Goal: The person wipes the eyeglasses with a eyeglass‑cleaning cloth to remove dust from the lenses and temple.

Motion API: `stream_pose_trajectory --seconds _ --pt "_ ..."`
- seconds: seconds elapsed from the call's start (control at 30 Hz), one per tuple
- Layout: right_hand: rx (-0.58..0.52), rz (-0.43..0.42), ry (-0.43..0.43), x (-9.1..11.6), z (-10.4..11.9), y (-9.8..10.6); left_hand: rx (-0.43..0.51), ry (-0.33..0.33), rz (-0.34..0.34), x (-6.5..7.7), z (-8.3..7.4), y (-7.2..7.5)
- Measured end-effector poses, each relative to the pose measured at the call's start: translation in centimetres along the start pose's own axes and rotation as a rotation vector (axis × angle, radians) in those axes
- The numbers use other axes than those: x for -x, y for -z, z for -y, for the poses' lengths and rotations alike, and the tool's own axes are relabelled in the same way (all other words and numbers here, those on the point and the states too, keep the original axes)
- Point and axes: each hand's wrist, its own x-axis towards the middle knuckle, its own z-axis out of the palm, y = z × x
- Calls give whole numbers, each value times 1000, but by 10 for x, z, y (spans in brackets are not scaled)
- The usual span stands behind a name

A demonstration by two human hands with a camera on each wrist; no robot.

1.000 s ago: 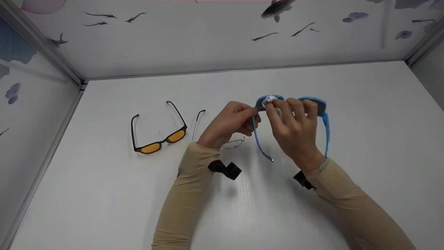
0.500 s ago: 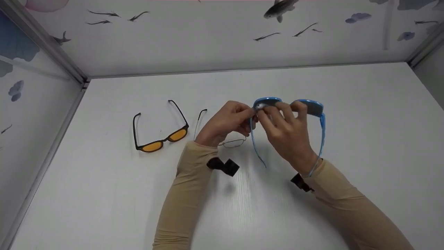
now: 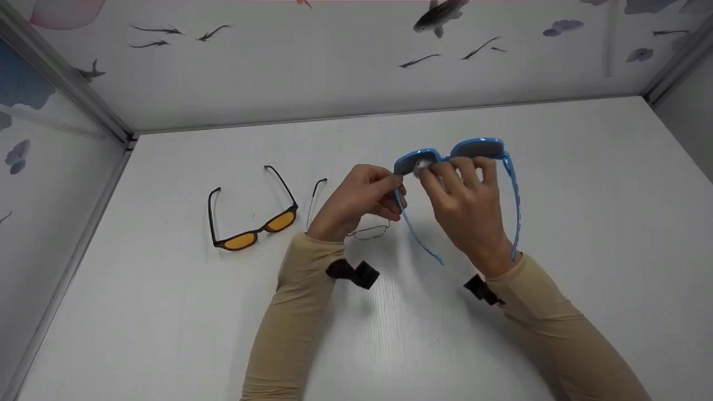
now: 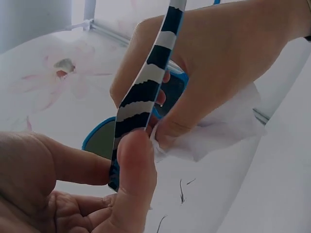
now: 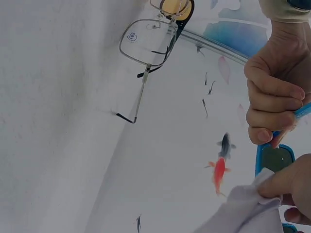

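Blue-framed sunglasses (image 3: 478, 147) with dark lenses are held up above the table, temples pointing toward the person. My left hand (image 3: 365, 195) pinches them at the left hinge; in the left wrist view thumb and finger grip the black-and-white striped temple (image 4: 148, 77). My right hand (image 3: 470, 209) pinches a white cloth (image 5: 248, 206) against the left lens. From the head camera only a small bit of the cloth shows; the left wrist view has it hanging below the right hand. Wire-framed eyeglasses (image 3: 370, 232) lie on the table, partly hidden behind the left forearm.
Black-framed glasses with orange lenses (image 3: 240, 240) rest on the white table (image 3: 167, 312), left of the wire pair. Printed panels with fish (image 3: 440, 16) stand along the back and left side. Each wrist wears a small black camera (image 3: 365, 274).
The sunglasses have tilted, their right side rising and shifting slightly left. My right hand has moved the cloth down and left across the left lens. The left hand keeps its pinch.
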Motion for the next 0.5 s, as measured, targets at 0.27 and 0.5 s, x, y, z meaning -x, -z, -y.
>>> stream_pose_trajectory --seconds 0.27,0.5 --pt "-523 170 -37 -3 -5 14 48 4 -84 3 -2 19" --pt "-594 130 -187 -11 -14 28 91 -7 -78 7 -4 19"
